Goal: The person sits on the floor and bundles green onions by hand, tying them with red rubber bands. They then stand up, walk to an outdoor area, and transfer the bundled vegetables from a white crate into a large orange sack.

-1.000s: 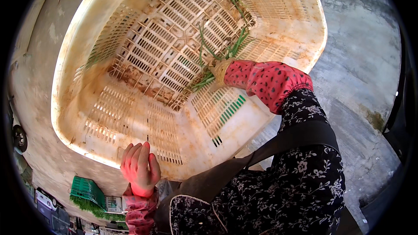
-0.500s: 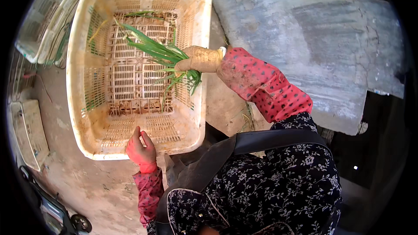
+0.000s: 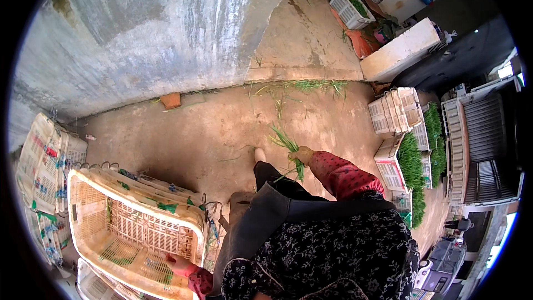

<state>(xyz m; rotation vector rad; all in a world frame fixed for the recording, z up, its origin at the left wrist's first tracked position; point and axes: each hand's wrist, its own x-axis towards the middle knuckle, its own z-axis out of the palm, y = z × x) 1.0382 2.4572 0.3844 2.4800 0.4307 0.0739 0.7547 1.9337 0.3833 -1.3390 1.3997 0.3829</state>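
My right hand (image 3: 300, 155), in a tan glove, is closed around a small bunch of long green leaves (image 3: 285, 140). It hangs over the floor in front of me, the leaf tips fanning out to the left. At the lower left, my left hand (image 3: 179, 264) is over the near end of a dirty white plastic crate (image 3: 83, 189). Its fingers are small and blurred, so I cannot tell whether they touch the crate. Several stray green bits lie inside the crate, which sits on top of a stack of others.
A grey concrete wall (image 3: 166, 28) rises at the upper left. More stacked crates (image 3: 41, 161) stand far left. On the right are white crates (image 3: 387, 161) packed with green plants (image 3: 410, 161). Loose leaves (image 3: 316, 85) and a brick piece (image 3: 170, 100) lie on the floor.
My view has swung to the right, so the crate now appears at lower left. My right hand, still holding the leaves, has moved from above the crate to over the floor.
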